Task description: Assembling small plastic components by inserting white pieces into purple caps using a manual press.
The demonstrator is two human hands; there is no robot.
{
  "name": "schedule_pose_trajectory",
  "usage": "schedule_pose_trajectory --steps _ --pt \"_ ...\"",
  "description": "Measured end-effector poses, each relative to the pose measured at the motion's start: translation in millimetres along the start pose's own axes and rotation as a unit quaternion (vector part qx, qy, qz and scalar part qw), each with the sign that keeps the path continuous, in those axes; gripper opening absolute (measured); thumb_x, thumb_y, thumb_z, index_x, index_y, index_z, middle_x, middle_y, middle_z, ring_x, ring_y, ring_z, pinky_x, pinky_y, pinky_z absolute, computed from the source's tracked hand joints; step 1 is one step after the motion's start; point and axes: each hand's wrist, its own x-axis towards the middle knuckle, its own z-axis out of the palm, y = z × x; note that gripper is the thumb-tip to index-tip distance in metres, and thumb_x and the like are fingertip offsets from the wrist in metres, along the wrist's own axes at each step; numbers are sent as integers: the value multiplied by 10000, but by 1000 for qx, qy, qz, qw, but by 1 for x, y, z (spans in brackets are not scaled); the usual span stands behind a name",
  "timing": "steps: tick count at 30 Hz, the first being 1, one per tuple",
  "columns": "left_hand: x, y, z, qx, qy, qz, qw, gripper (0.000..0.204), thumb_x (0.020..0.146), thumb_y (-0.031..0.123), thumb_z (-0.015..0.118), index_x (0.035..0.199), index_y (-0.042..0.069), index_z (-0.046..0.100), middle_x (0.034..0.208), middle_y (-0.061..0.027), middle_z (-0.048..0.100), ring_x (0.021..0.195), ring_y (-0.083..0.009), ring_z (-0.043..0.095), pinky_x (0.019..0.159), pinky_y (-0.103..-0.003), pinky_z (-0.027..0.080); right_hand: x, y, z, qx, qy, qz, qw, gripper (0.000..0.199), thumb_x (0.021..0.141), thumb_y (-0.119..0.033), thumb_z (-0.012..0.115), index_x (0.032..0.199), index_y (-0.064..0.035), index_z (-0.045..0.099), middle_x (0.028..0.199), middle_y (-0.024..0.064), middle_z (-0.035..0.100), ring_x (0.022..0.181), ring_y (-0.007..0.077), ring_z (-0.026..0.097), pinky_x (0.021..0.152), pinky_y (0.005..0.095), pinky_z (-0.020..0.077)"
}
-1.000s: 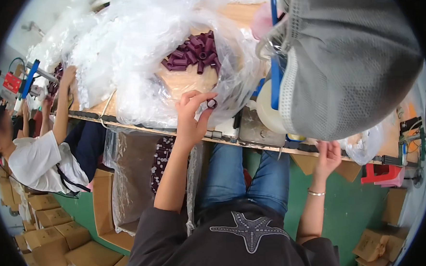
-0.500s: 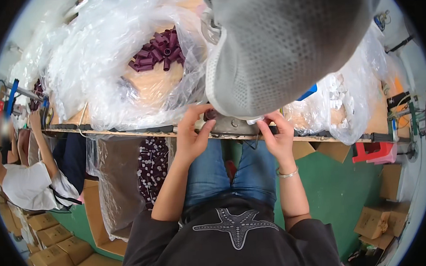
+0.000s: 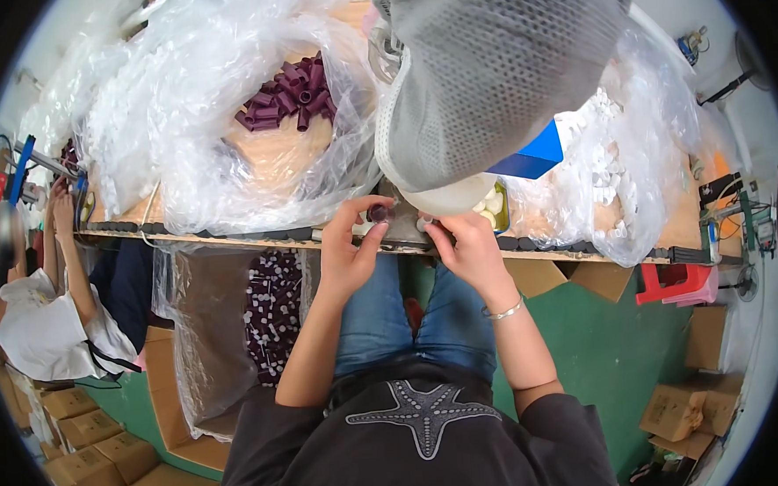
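Note:
At the table's near edge my left hand (image 3: 351,249) pinches a short dark purple tube (image 3: 378,213), its round open end showing. Close by on the right, the fingers of my right hand (image 3: 470,246) are closed on a small white plastic piece (image 3: 423,224); the two pieces are apart. Between the hands, part of a grey metal surface (image 3: 403,233) shows. A large grey mesh fabric thing (image 3: 503,70) hangs over the table and hides what lies behind my hands. More purple tubes (image 3: 289,94) are heaped inside a clear plastic bag (image 3: 183,166) at the far left.
Right of my hands are a yellow-rimmed container (image 3: 503,211) of whitish round pieces, a blue box (image 3: 534,153) and bagged white parts (image 3: 610,179). Below the table, a lined carton (image 3: 209,340) holds purple-and-white pieces. Another person (image 3: 50,327) works at left; a red stool (image 3: 672,281) stands right.
My right hand has moved left, bringing the white piece closer to the tube in my left hand. The grey mesh has shifted, uncovering more of the blue box and the yellow-rimmed container.

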Motion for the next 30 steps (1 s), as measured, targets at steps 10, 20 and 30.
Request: schedule_pose_trajectory --steps 10,20,30 --pt "13 2 30 -24 -66 27 997 372 805 -15 622 1172 25 583 1071 -114 615 982 -252 573 839 -335 415 -37 2 -22 -2 139 47 989 379 756 -22 736 1118 -10 623 903 90 662 724 202 583 635 319 478" --pt "10 -3 35 123 -98 55 986 406 745 58 714 1136 42 603 990 -127 613 994 -314 529 889 -405 399 -91 11 -55 19 128 104 986 337 782 34 684 1113 -5 629 973 91 704 719 148 580 647 260 459" --pt "8 -16 36 122 -50 64 989 280 722 41 736 992 15 668 900 -137 637 886 -304 596 786 -371 479 -91 39 -112 -125 255 103 953 159 814 13 672 973 11 683 847 85 701 642 151 589 616 263 480"
